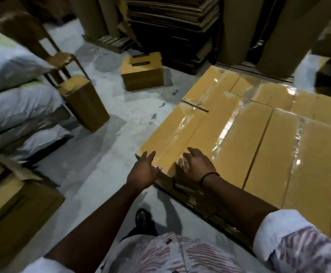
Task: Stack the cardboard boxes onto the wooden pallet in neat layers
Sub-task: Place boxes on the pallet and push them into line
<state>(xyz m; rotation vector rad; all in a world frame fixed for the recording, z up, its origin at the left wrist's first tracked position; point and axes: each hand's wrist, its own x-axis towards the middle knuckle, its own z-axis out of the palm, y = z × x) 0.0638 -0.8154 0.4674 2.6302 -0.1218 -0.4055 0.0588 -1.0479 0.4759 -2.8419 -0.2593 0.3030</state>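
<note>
1. Your left hand (145, 170) is spread open, fingers apart, at the near-left corner of the nearest cardboard box (180, 134); whether it touches the edge, you cannot tell.
2. Your right hand (197, 164) is also open, fingers splayed, resting palm-down on that same corner; a dark band (208, 177) circles the wrist. Neither hand grips anything.
3. The box is part of a flat layer of taped boxes (269, 138) packed side by side, all sealed shut with glossy clear tape, so their contents are hidden. The pallet beneath is not clearly visible.
4. On the floor (105, 164), well apart from the layer, a small closed box (143, 75) sits alone.
5. Nearer the left, a tall box (84, 103) stands tilted beside a chair (60, 56).
6. At the lower left, an opened carton (17, 198) shows loose flaps; its inside is too blurred to read.
7. White sacks (17, 107) lie piled along the left edge.
</note>
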